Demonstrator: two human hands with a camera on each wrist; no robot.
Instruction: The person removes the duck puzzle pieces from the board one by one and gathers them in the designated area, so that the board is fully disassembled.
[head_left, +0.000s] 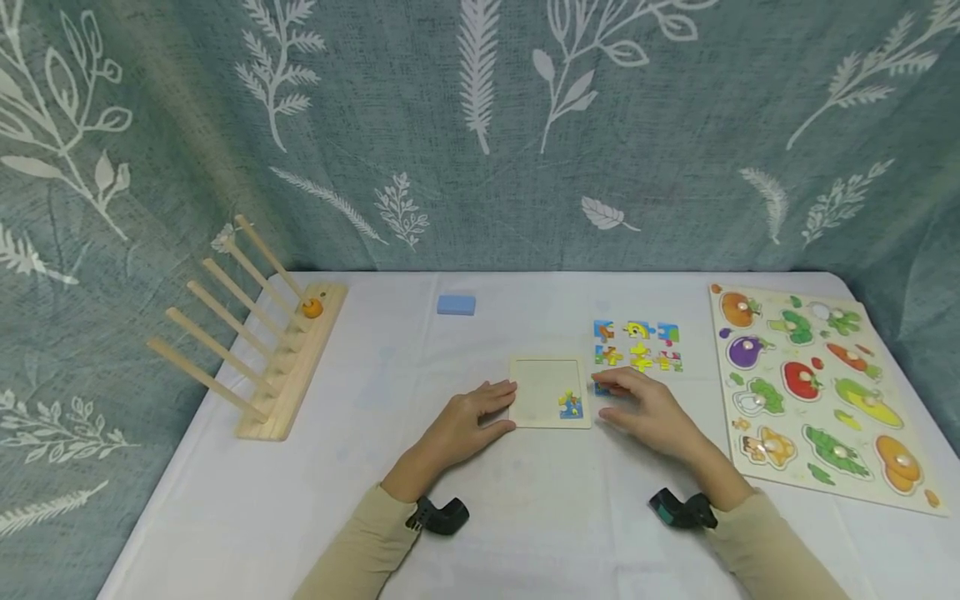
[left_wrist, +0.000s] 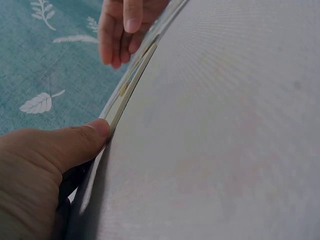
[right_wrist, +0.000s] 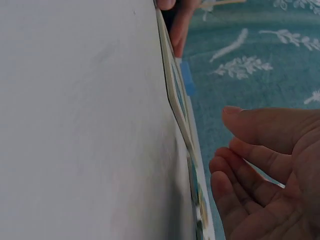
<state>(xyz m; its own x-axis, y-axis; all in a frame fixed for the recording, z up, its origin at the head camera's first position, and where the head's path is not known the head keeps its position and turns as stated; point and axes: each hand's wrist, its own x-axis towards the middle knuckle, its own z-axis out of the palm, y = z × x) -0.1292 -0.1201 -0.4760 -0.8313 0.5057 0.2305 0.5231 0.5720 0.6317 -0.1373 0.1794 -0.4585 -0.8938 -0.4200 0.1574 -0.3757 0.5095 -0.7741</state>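
Observation:
A small pale wooden puzzle tray lies flat on the white table, with joined puzzle pieces in its lower right corner. My left hand rests against the tray's left edge; the left wrist view shows its thumb touching the rim. Just right of the tray, my right hand hovers with fingers relaxed, thumb apart from them. Nothing shows between them in the right wrist view. Partly under its fingertips is a blue puzzle piece. Other loose pieces lie in rows behind that hand.
A wooden rack with several slanted pegs and a small orange thing stands at left. Behind the tray lies a blue block. A vegetable peg puzzle board covers the right side. A patterned curtain hangs behind the table.

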